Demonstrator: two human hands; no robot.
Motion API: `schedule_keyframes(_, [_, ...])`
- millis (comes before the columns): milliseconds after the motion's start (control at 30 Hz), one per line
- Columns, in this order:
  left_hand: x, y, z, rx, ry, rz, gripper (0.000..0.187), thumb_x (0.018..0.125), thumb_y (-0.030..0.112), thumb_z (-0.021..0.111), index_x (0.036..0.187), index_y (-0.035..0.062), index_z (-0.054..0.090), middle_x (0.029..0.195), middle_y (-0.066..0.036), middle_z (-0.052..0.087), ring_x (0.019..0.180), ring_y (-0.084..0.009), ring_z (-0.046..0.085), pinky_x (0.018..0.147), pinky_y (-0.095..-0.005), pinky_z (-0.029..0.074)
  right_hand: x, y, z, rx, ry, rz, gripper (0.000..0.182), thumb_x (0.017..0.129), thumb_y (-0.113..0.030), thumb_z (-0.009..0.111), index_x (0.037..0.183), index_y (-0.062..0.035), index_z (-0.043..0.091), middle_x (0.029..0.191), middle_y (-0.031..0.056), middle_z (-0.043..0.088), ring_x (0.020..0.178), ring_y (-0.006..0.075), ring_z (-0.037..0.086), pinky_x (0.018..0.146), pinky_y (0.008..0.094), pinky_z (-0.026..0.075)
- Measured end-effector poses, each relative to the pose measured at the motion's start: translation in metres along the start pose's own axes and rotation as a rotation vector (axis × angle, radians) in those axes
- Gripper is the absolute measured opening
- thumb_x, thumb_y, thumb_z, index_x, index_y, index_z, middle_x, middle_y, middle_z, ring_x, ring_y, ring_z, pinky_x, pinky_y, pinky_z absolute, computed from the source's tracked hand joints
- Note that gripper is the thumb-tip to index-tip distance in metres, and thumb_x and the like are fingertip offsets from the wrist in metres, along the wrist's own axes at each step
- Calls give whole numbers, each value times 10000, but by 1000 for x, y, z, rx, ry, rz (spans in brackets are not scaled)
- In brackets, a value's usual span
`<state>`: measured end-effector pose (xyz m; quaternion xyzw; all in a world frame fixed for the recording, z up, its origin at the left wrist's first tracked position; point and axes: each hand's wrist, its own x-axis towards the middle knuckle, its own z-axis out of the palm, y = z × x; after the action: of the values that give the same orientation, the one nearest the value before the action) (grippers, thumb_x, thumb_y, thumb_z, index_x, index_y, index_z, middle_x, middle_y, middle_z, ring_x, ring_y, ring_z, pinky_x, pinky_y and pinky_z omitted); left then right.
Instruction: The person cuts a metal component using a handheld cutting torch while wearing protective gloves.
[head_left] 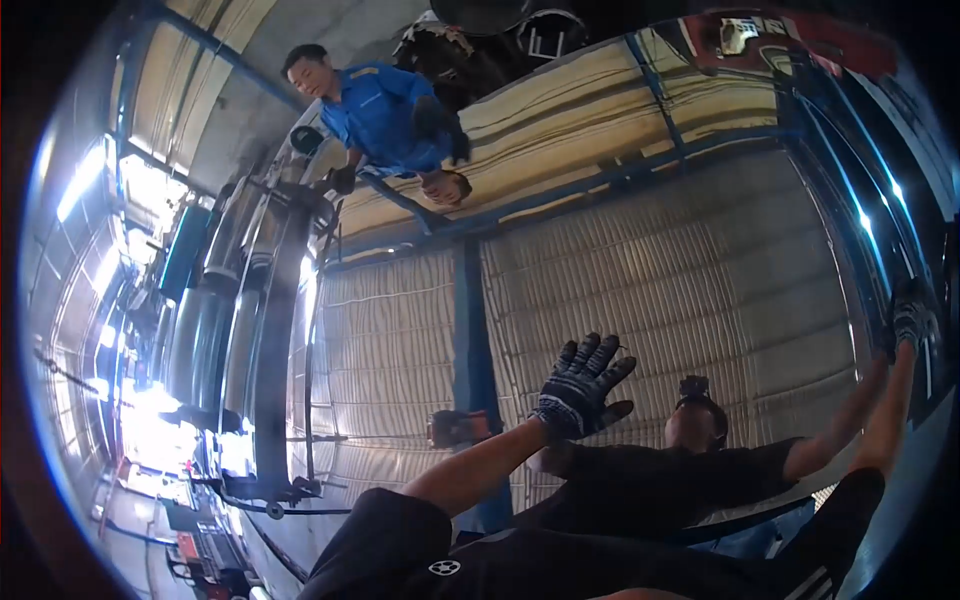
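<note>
Left hand (583,385): gloved, fingers spread wide, palm flat against the ribbed panel (680,290); it grips nothing. Right hand (912,320): gloved, raised at the panel's far right edge by the blue frame (850,200); its closure cannot be determined. Between and below the hands, a second person in a black shirt (660,480) leans against the panel. Left of the left hand runs a blue upright (468,320). Well above it, a co-worker in a blue shirt (385,115) bends over the top edge.
</note>
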<state>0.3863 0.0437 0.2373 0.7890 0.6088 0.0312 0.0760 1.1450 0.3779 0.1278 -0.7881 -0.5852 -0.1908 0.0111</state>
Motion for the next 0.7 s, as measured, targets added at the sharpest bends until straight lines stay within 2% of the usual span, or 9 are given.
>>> schedule_keyframes(200, [24,7,8,-22,7,10,738,975,598,597,1580,195,473,1699,-219,321,1584,-448,256,1275,-624,189,0,-24,19,-131,-4,-48,697,1075,-584,400,1592,-119,444,1628,215,438,1481,406,436,1228,506,353])
schedule_keyframes(467, [67,2,31,-53,74,86,754,992,596,569,1600,169,444,1707,-235,294,1585,-461,242,1280,-621,176,-99,-111,-63,-393,-121,-93,709,1105,-557,327,1651,-106,332,1703,181,333,1556,415,325,1260,578,262])
schedule_keyframes(600, [90,-8,38,-78,83,79,735,1008,583,551,1598,158,444,1705,-234,296,1581,-464,245,1280,-619,173,-136,-190,-125,-187,-264,-6,778,1077,-644,323,1663,-132,323,1721,185,298,1584,428,261,1266,605,217])
schedule_keyframes(700, [116,-11,48,-85,112,91,721,1019,571,537,1598,151,444,1706,-234,292,1584,-464,238,1281,-617,167,-177,-231,-168,-36,-266,30,802,1059,-675,361,1661,-146,335,1724,186,291,1598,417,231,1272,611,177])
